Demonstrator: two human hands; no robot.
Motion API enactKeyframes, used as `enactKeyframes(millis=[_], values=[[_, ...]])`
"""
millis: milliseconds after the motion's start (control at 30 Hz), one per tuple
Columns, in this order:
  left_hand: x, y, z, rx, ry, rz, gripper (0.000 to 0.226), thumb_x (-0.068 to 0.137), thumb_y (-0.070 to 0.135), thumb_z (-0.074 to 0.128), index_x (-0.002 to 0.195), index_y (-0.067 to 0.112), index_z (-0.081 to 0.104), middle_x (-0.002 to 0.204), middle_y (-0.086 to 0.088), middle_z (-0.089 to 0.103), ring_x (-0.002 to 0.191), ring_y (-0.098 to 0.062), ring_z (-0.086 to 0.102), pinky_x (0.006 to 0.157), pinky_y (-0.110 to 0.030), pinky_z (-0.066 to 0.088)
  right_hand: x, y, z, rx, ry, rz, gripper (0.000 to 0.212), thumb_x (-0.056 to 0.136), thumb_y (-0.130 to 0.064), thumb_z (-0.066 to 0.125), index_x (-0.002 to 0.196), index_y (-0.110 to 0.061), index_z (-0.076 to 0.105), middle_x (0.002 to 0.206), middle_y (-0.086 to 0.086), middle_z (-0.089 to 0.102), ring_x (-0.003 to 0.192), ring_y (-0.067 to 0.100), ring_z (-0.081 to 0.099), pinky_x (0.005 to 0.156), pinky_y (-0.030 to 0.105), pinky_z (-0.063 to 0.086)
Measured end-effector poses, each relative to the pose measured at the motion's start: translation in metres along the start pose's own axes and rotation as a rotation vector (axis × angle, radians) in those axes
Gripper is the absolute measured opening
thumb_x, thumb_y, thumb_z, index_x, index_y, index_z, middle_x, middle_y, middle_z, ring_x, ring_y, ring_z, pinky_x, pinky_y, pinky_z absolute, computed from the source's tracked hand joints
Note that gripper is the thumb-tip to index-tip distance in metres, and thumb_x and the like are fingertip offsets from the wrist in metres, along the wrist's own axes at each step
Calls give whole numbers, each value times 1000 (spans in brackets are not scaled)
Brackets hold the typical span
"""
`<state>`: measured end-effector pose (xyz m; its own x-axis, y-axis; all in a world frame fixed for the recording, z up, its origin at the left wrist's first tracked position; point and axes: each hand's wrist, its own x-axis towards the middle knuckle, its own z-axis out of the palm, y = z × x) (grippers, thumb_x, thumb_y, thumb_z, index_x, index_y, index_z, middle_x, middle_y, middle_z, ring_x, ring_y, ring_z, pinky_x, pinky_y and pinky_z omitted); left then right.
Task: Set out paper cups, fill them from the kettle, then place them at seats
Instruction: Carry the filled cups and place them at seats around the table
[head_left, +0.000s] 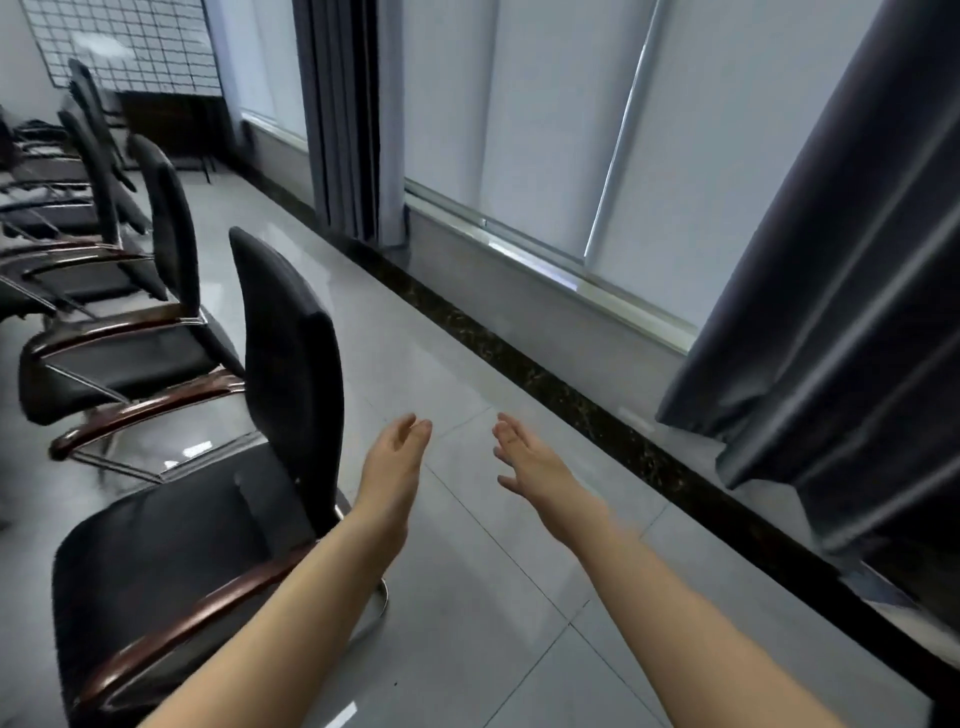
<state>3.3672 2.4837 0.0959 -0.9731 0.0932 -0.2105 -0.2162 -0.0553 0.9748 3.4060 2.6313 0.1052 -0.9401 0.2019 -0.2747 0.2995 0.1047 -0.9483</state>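
Observation:
No paper cup and no kettle appear in this view. My left hand (397, 457) and my right hand (524, 457) are both stretched forward over the grey tiled floor, fingers straight and relaxed, holding nothing. They hang about a hand's width apart, palms turned toward each other. The nearest black chair (280, 364) stands just left of my left forearm.
A row of black chairs with brown armrests (156, 405) runs along the left into the distance. Dark curtains (841, 291) and a low window sill (545, 270) line the right. A tiled aisle (467, 571) lies between them. A wire grid panel (130, 47) stands far back.

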Motion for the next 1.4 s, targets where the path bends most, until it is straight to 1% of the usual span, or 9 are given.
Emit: enactKeyframes(millis=[200,400,667,800,933,1000,1100,1167,1400], values=[[90,15,60,-2,18,15,41,99,28,49,138,17,45,141,-3,47,132,-18,40,104,-32,32,92,-16,-63,-18,0,-22,54,100,-48,36,150,-32,23,154,-5,30,135,18,38,110,39,38],[203,26,118,-48,122,19,40,98,28,50,137,17,46,142,-3,47,133,-19,40,113,-40,31,220,-32,-120,-49,-66,-16,56,101,-43,37,151,-31,17,154,-3,31,134,19,39,103,33,40],[338,58,178,-125,289,-14,37,99,27,48,136,22,47,141,1,46,131,-15,40,106,-32,32,394,-77,-165,-124,-239,15,55,103,-39,34,152,-29,12,154,0,31,137,24,37,113,44,32],[400,72,175,-144,388,-29,37,99,26,48,135,22,47,135,4,48,122,-11,44,100,-28,33,472,-93,-153,-141,-286,-4,57,102,-34,37,153,-26,13,151,1,36,131,18,43,106,38,40],[477,83,159,-158,453,-35,38,98,28,50,134,18,49,136,3,51,126,-12,45,102,-28,34,546,-111,-122,-187,-392,-15,56,103,-36,36,153,-25,13,154,0,32,127,19,44,110,41,36],[524,92,148,-169,477,-33,34,98,27,50,130,16,52,132,4,53,119,-10,48,100,-27,34,591,-126,-104,-184,-418,-35,55,103,-37,35,152,-24,15,154,-1,31,130,18,42,109,38,37],[595,112,130,-196,498,-39,25,97,26,52,120,21,55,122,5,56,109,-8,50,95,-26,34,662,-157,-75,-166,-413,-52,55,102,-36,37,152,-23,18,154,-1,32,135,19,40,105,35,39],[641,129,117,-195,513,-39,23,97,25,52,119,22,55,123,4,56,112,-10,49,98,-27,35,708,-181,-56,-172,-412,-60,55,102,-36,37,152,-22,19,153,0,33,135,19,40,105,35,40],[770,176,76,-155,516,-25,33,97,28,49,129,20,53,135,3,53,124,-11,46,105,-31,35,834,-242,1,-204,-433,-90,56,102,-38,38,152,-23,17,153,0,33,133,20,41,106,37,40]])
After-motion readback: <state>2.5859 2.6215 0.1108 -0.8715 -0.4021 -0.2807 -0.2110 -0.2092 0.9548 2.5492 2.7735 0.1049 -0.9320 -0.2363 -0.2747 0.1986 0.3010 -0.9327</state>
